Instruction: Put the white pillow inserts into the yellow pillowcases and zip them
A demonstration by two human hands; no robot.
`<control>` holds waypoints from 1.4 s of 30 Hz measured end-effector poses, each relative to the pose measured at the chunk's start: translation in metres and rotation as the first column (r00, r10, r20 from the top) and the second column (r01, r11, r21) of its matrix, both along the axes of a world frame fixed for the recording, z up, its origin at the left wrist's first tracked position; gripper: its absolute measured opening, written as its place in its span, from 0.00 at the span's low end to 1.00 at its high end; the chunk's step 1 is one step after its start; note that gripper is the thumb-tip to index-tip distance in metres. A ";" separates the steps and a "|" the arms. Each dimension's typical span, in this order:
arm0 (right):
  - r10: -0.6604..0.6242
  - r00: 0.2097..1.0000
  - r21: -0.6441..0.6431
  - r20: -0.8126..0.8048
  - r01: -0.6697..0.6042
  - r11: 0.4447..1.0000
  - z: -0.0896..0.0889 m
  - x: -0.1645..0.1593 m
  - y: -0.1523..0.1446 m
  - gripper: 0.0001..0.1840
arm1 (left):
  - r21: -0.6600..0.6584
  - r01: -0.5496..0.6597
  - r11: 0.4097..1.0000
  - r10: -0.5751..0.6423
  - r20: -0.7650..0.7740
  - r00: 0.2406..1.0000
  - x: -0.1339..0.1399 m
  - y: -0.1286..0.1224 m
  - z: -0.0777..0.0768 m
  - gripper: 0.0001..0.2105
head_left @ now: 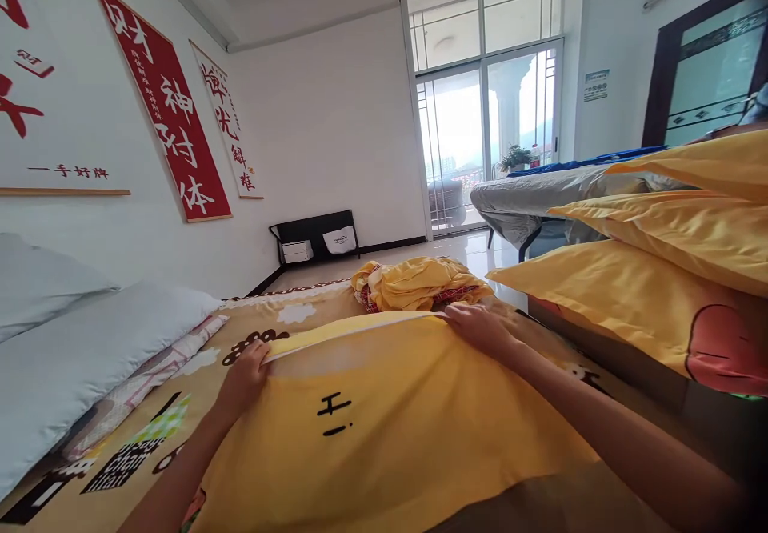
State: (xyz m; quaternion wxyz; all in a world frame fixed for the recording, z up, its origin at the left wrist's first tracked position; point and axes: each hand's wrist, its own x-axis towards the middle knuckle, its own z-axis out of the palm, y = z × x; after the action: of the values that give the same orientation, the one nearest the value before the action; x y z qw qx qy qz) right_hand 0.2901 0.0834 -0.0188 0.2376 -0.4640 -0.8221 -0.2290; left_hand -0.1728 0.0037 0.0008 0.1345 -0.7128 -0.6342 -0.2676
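A yellow pillowcase (pixel 384 421) with "Hi" printed in black lies spread flat before me on the patterned sheet. My left hand (pixel 247 369) grips the far left corner of its opening. The far right corner is pinched in my right hand (pixel 474 326). Between the two hands the pale edge of the opening runs nearly straight. Just beyond it sits a crumpled heap of yellow fabric (pixel 423 281) with some red checked cloth showing.
White pillows (pixel 120 341) lie on the left. Filled yellow pillows (pixel 648 285) are stacked on the right, one with a red print. Behind them stands a table (pixel 540 193) under plastic sheeting. A low black rack (pixel 315 237) is by the far wall, left of the glass doors (pixel 486 133).
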 end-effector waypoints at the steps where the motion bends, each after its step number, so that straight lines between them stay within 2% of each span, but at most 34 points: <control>1: 0.018 1.000 0.001 -0.001 -0.018 1.000 -0.006 0.000 0.000 0.20 | 0.023 0.031 0.999 -0.032 0.068 0.997 -0.004 0.000 -0.014 0.11; 4: 0.080 0.997 -0.001 0.010 -0.080 0.997 -0.018 -0.005 0.003 0.20 | 0.138 0.036 0.990 -0.067 0.228 0.971 -0.013 -0.005 -0.048 0.11; 6: 0.118 0.993 0.020 -0.002 -0.118 0.993 -0.019 -0.006 0.005 0.22 | 0.186 0.091 0.978 -0.134 0.233 0.963 -0.011 -0.012 -0.056 0.11; 8: 0.153 0.988 0.048 -0.022 -0.152 0.987 -0.017 -0.006 0.008 0.23 | 0.135 0.225 0.965 -0.248 0.188 0.950 -0.002 -0.021 -0.053 0.12; 10: 0.172 0.984 0.062 -0.036 -0.169 0.984 -0.015 -0.003 0.010 0.23 | -0.011 0.344 0.939 -0.337 0.173 0.925 0.011 -0.031 -0.045 0.13; 12: 0.175 0.984 0.055 -0.036 -0.173 0.983 -0.013 -0.001 0.009 0.22 | -0.154 0.365 0.918 -0.336 0.182 0.924 0.024 -0.037 -0.037 0.14; 14: 0.188 0.982 0.060 -0.033 -0.185 0.981 -0.011 -0.001 0.007 0.22 | -0.230 0.334 0.914 -0.305 0.152 0.940 0.034 -0.042 -0.032 0.16; 17: 0.205 0.978 0.105 -0.037 -0.200 0.974 -0.010 -0.002 0.002 0.23 | -0.251 0.347 0.904 -0.347 0.045 0.937 0.045 -0.047 -0.030 0.15; 20: 0.215 0.976 0.127 -0.042 -0.208 0.970 -0.010 -0.002 0.000 0.26 | -0.194 0.384 0.903 -0.394 -0.014 0.919 0.052 -0.048 -0.034 0.13; 22: 0.225 0.974 0.124 -0.034 -0.220 0.968 -0.010 -0.003 0.000 0.27 | -0.102 0.327 0.940 -0.328 0.007 0.945 0.057 -0.042 -0.039 0.15; 24: 0.236 0.972 0.130 -0.007 -0.233 0.964 -0.012 -0.005 0.001 0.27 | -0.022 0.213 0.977 -0.211 0.073 0.975 0.063 -0.029 -0.043 0.16; 26: 0.242 0.970 0.157 0.034 -0.244 0.957 -0.015 -0.008 0.003 0.28 | -0.039 0.156 0.987 -0.150 0.129 0.980 0.068 -0.011 -0.045 0.16; 31: 0.228 0.970 0.210 0.089 -0.242 0.947 -0.026 -0.012 0.008 0.29 | -0.223 0.226 0.948 -0.201 0.130 0.971 0.077 0.030 -0.040 0.14; 36: 0.209 0.975 0.238 0.072 -0.220 0.946 -0.028 -0.010 0.012 0.27 | -0.247 0.219 0.944 -0.188 0.145 0.971 0.071 0.048 -0.037 0.13; 42: 0.142 0.985 0.131 0.100 -0.155 0.979 -0.026 -0.009 0.007 0.25 | -0.244 0.284 0.927 -0.238 0.199 0.951 0.071 0.054 -0.024 0.14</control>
State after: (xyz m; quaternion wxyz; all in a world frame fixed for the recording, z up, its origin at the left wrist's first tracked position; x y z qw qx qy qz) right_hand 0.2813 0.0899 -0.0452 0.2484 -0.3730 -0.8465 -0.2874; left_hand -0.1017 0.0581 -0.0231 -0.0541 -0.7778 -0.5730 -0.2525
